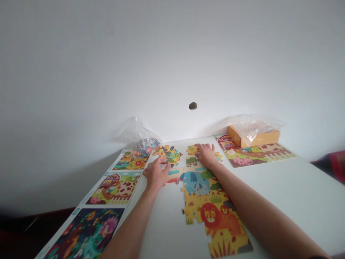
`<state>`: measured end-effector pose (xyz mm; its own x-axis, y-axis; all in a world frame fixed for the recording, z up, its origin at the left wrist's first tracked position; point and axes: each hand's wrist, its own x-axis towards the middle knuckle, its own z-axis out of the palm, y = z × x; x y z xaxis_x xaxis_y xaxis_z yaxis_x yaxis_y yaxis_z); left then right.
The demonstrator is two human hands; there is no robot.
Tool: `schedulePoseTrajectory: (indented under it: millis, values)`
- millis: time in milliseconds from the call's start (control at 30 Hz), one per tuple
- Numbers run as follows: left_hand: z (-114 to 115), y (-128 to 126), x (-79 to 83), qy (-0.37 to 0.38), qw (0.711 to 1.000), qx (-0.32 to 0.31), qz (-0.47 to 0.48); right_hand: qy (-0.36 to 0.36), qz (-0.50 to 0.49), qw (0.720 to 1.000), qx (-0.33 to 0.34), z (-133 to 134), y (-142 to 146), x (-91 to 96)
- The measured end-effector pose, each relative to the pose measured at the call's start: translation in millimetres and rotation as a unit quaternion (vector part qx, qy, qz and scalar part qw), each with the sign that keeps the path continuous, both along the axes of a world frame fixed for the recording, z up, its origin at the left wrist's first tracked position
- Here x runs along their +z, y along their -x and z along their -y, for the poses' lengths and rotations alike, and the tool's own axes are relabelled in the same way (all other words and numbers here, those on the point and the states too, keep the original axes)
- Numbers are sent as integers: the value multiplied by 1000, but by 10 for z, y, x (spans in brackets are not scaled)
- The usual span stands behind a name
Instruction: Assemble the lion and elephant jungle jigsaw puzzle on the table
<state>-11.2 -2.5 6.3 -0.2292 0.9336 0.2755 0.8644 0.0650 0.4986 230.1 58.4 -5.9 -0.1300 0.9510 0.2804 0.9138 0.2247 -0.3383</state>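
Our right hand (207, 155) lies open, fingers spread, on the far end of the jigsaw (196, 183), which sits mid-worktop (283, 194). Our curled left hand (156, 174) is just short of the loose pieces (167, 154) by the far edge; we cannot tell whether it grasps anything.

Just 1 camera here, worn on my head, angled forward and down at my left hand (156, 174) and right hand (207, 155) on the white table (291, 190), with the wall (172, 61) filling the top half.
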Motion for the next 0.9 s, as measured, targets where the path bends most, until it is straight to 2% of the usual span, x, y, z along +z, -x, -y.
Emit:
schedulePoseTrajectory:
  millis: [100, 200, 433, 600, 700, 800, 900]
  values:
    - [-7, 17, -21, -37, 999, 0, -7, -28, -23, 999, 14, -8, -13, -11]
    - [-12, 31, -52, -85, 996, -21, -24, -65, -91, 991, 69, -36, -33, -41]
    - [-13, 22, -117, -155, 979, -121, -55, -133, -258, 941, 173, -21, -11, -8]
    - [7, 6, -131, -158, 969, -174, -74, -38, -348, 897, 270, 55, 96, 62]
    - [13, 7, -131, -149, 969, -182, -79, 9, -371, 876, 309, 84, 144, 48]
    - [5, 15, -133, -148, 969, -178, -86, 21, -367, 871, 325, 99, 161, 22]
    - [-7, 22, -133, -151, 969, -177, -88, 12, -345, 878, 331, 107, 161, 26]
